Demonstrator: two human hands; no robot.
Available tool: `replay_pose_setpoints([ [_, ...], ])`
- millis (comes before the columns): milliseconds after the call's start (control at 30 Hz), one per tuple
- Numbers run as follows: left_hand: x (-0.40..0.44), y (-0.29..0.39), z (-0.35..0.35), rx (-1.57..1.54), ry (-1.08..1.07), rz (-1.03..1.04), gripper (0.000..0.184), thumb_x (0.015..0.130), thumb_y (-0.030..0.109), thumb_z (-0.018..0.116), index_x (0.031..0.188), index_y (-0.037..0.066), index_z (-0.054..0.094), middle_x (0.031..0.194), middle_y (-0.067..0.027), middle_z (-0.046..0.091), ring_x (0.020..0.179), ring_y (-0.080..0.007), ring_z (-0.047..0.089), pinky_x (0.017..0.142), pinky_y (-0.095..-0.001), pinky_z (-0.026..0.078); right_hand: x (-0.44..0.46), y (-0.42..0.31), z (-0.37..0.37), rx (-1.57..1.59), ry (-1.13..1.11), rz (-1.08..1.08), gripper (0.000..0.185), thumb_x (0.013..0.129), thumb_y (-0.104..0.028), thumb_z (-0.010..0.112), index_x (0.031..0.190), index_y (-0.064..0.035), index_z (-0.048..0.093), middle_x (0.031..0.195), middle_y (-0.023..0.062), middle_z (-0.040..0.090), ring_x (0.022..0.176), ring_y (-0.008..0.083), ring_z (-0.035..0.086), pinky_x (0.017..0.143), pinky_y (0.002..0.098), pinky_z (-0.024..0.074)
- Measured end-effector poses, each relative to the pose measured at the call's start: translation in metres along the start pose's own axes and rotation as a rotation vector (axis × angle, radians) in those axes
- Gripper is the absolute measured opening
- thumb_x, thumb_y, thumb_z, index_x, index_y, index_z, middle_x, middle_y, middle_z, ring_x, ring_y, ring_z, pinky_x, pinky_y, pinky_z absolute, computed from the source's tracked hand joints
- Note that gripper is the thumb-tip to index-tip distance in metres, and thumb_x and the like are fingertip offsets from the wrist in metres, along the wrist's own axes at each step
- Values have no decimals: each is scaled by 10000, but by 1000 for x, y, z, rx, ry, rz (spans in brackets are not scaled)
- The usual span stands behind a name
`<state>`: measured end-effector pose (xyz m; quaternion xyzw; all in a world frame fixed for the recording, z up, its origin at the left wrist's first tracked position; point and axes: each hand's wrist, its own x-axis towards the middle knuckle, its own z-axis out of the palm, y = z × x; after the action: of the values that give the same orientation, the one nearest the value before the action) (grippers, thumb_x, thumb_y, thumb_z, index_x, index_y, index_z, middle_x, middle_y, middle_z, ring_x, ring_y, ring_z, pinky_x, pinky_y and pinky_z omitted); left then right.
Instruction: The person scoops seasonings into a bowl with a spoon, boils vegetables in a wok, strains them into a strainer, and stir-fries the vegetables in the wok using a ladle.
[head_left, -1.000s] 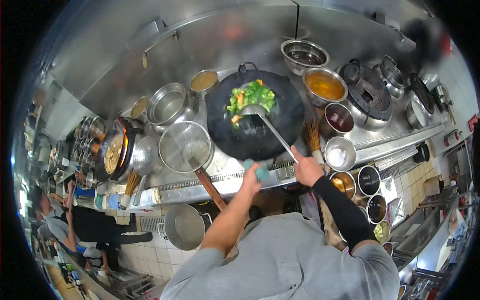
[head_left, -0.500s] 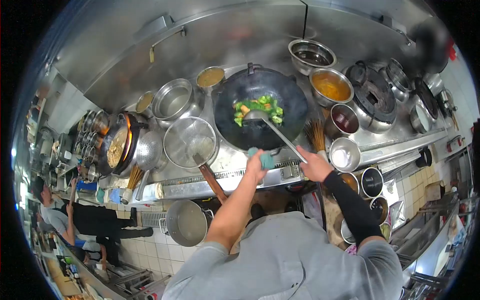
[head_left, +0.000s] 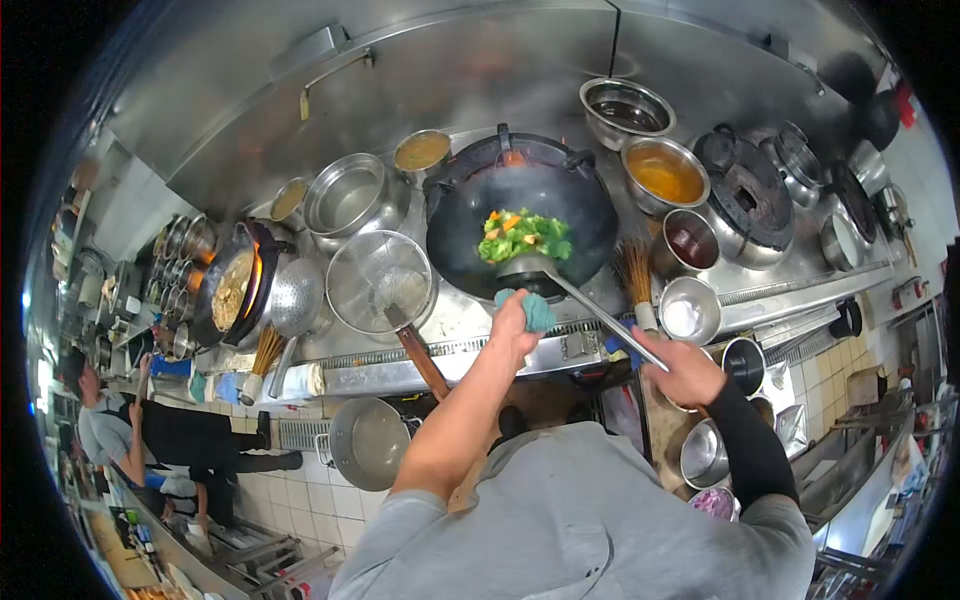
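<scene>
A dark wok (head_left: 450,235) is tipped toward me on the burner, with green broccoli and orange pieces (head_left: 525,237) in it. My left hand (head_left: 512,328) is closed on a folded green cloth (head_left: 538,313) at the wok's near rim; whatever grip lies under the cloth is hidden. In my right hand (head_left: 685,372) is the long handle of a metal ladle (head_left: 528,265). Its bowl is inside the wok, at the near edge of the vegetables.
Left of the wok are a wire strainer (head_left: 380,280), a steel pot (head_left: 345,197) and a second wok (head_left: 233,290). On the right are a bowl of orange liquid (head_left: 665,175), a bamboo brush (head_left: 634,270) and a small pot (head_left: 690,308). A co-worker (head_left: 115,425) stands far left.
The wok has tilted and shifted toward me, baring the burner ring behind it. The vegetables have bunched together. My right hand has drawn back to the right and toward me with the ladle.
</scene>
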<state>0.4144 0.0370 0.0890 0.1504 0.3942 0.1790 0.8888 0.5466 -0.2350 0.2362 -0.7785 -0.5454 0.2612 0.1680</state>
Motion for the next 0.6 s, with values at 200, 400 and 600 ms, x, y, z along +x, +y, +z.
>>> replay_pose_setpoints([
  [200,-18,-50,-50,57,48,68,80,855,103,576,932,116,558,880,-66,625,724,-215,595,605,-387,510,64,11,68,48,249,113,585,859,-117,563,1420,-55,413,956,308,631,898,488,591,795,545,465],
  [400,-34,-48,-45,-95,14,110,87,859,77,575,868,155,536,782,-18,558,716,-192,596,628,-383,516,-45,-2,44,718,344,318,633,879,-68,637,1467,-111,407,1060,70,654,786,78,521,756,206,450],
  [600,-11,-9,-19,2,-6,-18,72,859,143,572,790,137,592,714,-16,585,655,-195,592,583,-371,483,-141,-5,38,643,585,653,553,935,-138,586,1454,-60,409,773,13,547,630,61,433,573,224,392],
])
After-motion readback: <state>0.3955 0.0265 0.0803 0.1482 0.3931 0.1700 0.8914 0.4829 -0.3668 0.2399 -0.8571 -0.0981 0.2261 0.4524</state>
